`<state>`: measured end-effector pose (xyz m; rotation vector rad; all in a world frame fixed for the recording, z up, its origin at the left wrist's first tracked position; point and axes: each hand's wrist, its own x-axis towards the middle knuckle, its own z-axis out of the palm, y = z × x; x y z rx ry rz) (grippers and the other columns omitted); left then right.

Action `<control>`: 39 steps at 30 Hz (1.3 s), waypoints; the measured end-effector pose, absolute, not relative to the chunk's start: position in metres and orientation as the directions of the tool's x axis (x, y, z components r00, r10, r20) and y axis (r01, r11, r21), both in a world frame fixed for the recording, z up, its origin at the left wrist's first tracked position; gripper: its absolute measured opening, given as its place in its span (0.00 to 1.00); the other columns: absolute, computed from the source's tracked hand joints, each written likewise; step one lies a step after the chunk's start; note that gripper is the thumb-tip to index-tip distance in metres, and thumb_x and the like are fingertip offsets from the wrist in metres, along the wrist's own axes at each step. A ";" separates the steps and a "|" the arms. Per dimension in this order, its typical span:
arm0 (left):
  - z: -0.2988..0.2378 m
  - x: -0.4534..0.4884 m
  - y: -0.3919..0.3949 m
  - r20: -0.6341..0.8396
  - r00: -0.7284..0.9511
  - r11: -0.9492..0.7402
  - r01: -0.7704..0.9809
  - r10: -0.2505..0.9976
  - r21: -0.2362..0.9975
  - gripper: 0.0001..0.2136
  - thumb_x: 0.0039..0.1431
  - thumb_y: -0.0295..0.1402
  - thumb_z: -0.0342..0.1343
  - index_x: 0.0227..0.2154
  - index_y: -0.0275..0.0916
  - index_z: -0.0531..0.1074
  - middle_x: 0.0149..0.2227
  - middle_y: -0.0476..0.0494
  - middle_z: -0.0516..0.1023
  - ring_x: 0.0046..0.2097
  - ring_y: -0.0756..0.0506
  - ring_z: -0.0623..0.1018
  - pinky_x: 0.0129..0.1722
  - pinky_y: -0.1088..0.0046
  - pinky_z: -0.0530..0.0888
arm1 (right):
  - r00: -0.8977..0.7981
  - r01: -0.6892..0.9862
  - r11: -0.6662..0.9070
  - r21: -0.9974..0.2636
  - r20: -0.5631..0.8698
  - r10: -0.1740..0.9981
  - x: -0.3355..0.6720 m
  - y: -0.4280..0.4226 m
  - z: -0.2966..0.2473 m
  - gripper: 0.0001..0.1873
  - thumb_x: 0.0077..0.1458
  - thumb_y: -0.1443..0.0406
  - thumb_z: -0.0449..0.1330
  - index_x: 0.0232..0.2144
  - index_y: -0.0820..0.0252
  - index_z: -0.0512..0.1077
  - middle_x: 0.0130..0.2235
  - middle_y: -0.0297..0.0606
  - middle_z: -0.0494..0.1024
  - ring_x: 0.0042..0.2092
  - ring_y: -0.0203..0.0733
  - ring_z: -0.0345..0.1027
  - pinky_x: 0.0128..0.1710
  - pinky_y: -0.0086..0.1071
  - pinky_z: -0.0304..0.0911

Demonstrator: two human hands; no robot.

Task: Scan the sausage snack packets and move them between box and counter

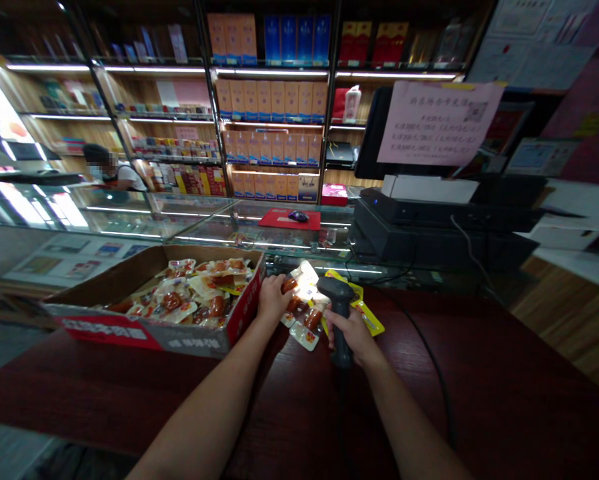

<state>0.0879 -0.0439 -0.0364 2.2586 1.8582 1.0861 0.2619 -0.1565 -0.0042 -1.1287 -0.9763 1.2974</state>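
My left hand [273, 299] is closed on a bunch of clear sausage snack packets [304, 313], held just right of a cardboard box. My right hand [352, 337] grips the handle of a dark barcode scanner [335, 291], whose head points at the packets. The cardboard box [144, 330] sits on the dark red counter [479, 400] at the left and is filled with several of the same packets [194, 293]. Yellow packets [367, 315] lie on the counter behind the scanner.
A black register with a monitor and a pink paper notice [437, 123] stands at the back right. A glass display counter [204, 220] with a red mat and a mouse [298, 216] runs behind. Shelves of boxed goods fill the wall. A person [112, 173] is at the far left.
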 end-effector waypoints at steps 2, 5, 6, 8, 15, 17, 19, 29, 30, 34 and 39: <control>-0.036 0.088 -0.044 0.492 0.042 -0.289 0.851 0.869 0.438 0.18 0.49 0.34 0.58 0.45 0.37 0.70 0.40 0.41 0.73 0.45 0.44 0.70 0.47 0.70 0.65 | 0.074 -0.217 -0.065 -0.974 -0.083 0.994 0.262 -0.156 -0.004 0.18 0.39 0.59 0.65 0.31 0.59 0.64 0.15 0.24 0.67 0.14 0.32 0.59 0.11 0.26 0.60; -0.035 0.089 -0.046 0.483 0.030 -0.283 0.842 0.875 0.460 0.18 0.49 0.33 0.58 0.45 0.38 0.70 0.41 0.42 0.73 0.45 0.44 0.70 0.47 0.69 0.65 | 0.075 -0.219 -0.058 -0.974 -0.076 0.994 0.263 -0.155 -0.004 0.18 0.40 0.59 0.65 0.32 0.59 0.64 0.15 0.24 0.68 0.14 0.33 0.59 0.10 0.27 0.60; -0.035 0.089 -0.048 0.480 0.026 -0.282 0.837 0.877 0.468 0.18 0.49 0.33 0.58 0.45 0.39 0.70 0.41 0.42 0.73 0.45 0.44 0.70 0.47 0.69 0.65 | 0.076 -0.222 -0.054 -0.974 -0.072 0.994 0.263 -0.155 -0.004 0.18 0.40 0.59 0.65 0.33 0.59 0.65 0.15 0.24 0.68 0.14 0.33 0.59 0.10 0.27 0.60; -0.032 0.091 -0.051 0.477 0.019 -0.280 0.830 0.879 0.483 0.18 0.50 0.34 0.58 0.45 0.39 0.70 0.41 0.42 0.73 0.45 0.44 0.70 0.47 0.69 0.65 | 0.079 -0.237 -0.048 -0.970 -0.068 0.995 0.261 -0.155 -0.005 0.19 0.39 0.58 0.65 0.33 0.60 0.65 0.15 0.24 0.68 0.14 0.33 0.59 0.11 0.27 0.60; 0.011 0.096 -0.074 0.514 -0.017 -0.269 0.837 0.858 0.477 0.17 0.49 0.39 0.59 0.42 0.37 0.71 0.40 0.41 0.74 0.44 0.43 0.72 0.45 0.70 0.65 | 0.010 -0.355 -0.025 -0.935 -0.031 0.999 0.247 -0.162 0.003 0.19 0.41 0.58 0.65 0.34 0.61 0.66 0.16 0.26 0.68 0.14 0.32 0.58 0.12 0.26 0.60; 0.034 0.090 -0.082 0.533 -0.052 -0.239 0.854 0.845 0.461 0.16 0.49 0.40 0.58 0.40 0.37 0.72 0.38 0.41 0.75 0.43 0.43 0.72 0.43 0.70 0.66 | -0.025 -0.373 -0.038 -0.927 -0.031 0.999 0.240 -0.163 0.011 0.18 0.41 0.57 0.65 0.32 0.61 0.67 0.16 0.26 0.68 0.14 0.32 0.58 0.12 0.26 0.60; 0.055 0.076 -0.087 0.536 -0.092 -0.188 0.876 0.839 0.444 0.15 0.49 0.41 0.57 0.38 0.37 0.72 0.37 0.42 0.75 0.42 0.43 0.73 0.42 0.71 0.66 | -0.060 -0.382 -0.053 -0.923 -0.032 0.998 0.232 -0.164 0.022 0.18 0.40 0.57 0.66 0.31 0.60 0.67 0.16 0.26 0.67 0.14 0.32 0.58 0.12 0.26 0.59; 0.083 -0.040 -0.097 0.437 -0.441 0.257 0.871 0.784 0.418 0.17 0.49 0.48 0.53 0.35 0.41 0.74 0.34 0.39 0.77 0.39 0.39 0.75 0.37 0.67 0.68 | -0.200 -0.351 -0.073 -0.934 -0.002 0.980 0.175 -0.165 0.045 0.23 0.38 0.58 0.66 0.37 0.61 0.66 0.17 0.25 0.68 0.14 0.31 0.59 0.11 0.25 0.60; 0.081 -0.046 -0.099 0.420 -0.473 0.297 0.858 0.775 0.419 0.18 0.49 0.48 0.52 0.35 0.40 0.74 0.34 0.38 0.77 0.40 0.38 0.75 0.38 0.64 0.69 | -0.213 -0.348 -0.075 -0.935 0.001 0.977 0.170 -0.165 0.044 0.23 0.38 0.58 0.65 0.37 0.61 0.66 0.17 0.25 0.68 0.14 0.31 0.59 0.11 0.25 0.60; 0.074 -0.052 -0.102 0.475 -0.525 0.340 0.840 0.706 0.423 0.21 0.51 0.44 0.52 0.45 0.38 0.70 0.49 0.31 0.71 0.52 0.33 0.68 0.47 0.51 0.65 | -0.267 -0.342 -0.078 -0.936 0.018 0.963 0.156 -0.167 0.039 0.24 0.40 0.58 0.65 0.39 0.61 0.65 0.17 0.25 0.69 0.14 0.32 0.59 0.11 0.25 0.59; 0.073 -0.036 -0.101 0.567 -0.492 0.258 0.858 0.661 0.443 0.24 0.52 0.43 0.52 0.52 0.39 0.65 0.63 0.31 0.51 0.63 0.31 0.52 0.53 0.41 0.56 | -0.268 -0.341 -0.072 -0.937 0.024 0.963 0.154 -0.170 0.037 0.22 0.40 0.59 0.65 0.38 0.61 0.65 0.17 0.25 0.69 0.14 0.31 0.59 0.11 0.25 0.60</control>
